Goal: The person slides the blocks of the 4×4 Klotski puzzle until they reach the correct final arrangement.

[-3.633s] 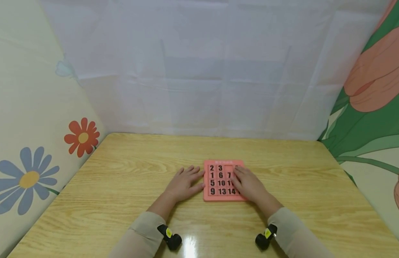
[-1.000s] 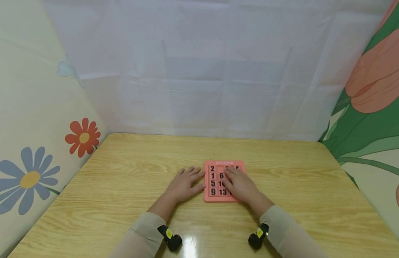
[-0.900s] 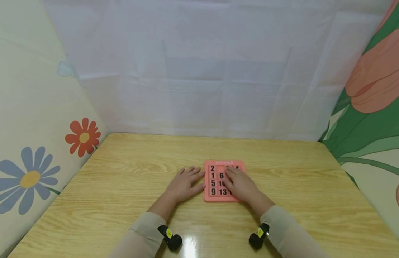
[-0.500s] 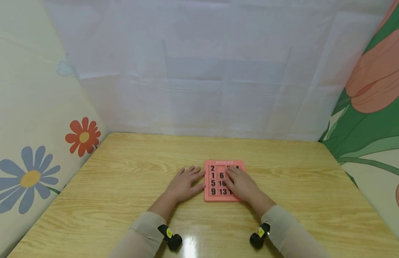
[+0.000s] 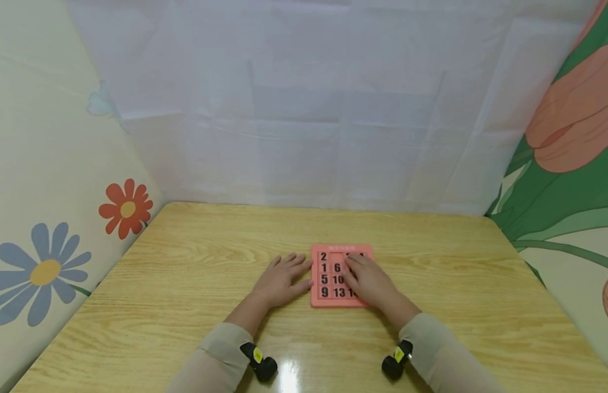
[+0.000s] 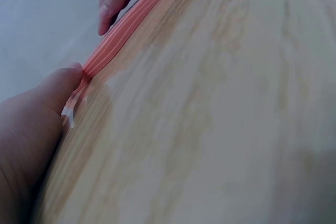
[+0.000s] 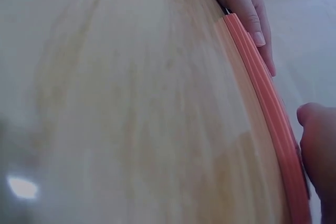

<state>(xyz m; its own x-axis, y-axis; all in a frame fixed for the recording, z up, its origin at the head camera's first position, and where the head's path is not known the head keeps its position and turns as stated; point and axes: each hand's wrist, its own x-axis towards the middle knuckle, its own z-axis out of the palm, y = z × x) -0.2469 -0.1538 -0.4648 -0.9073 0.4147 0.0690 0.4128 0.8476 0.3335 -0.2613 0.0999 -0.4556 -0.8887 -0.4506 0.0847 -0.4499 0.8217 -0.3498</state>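
Note:
A pink number slide puzzle (image 5: pixel 337 303) lies flat on the table, with black numerals on its square tiles. The gap (image 5: pixel 336 255) in its top row sits just right of the 2 tile (image 5: pixel 323 256). Along the left edge of the frame, my left hand (image 5: pixel 279 281) lies with its fingers spread, the thumb and fingertips at the rim. My right hand (image 5: pixel 372 281) reaches over the right half, fingers extended, with fingertips at the 3 tile. That hand hides much of the right-hand tiles. In the left wrist view, the left thumb (image 6: pixel 65 85) meets the puzzle's pink side.
The wooden table (image 5: pixel 210 234) stretches out around the puzzle. A white cloth (image 5: pixel 304 109) hangs behind it, with flower-printed sheets at both sides. Black wrist cameras sit at the left cuff (image 5: pixel 264 368) and the right cuff (image 5: pixel 394 367).
Since the oldest frame, the 3 tile has slid right, so the gap is now in the second column. My right hand moved left, then slightly back right. The left hand stays put.

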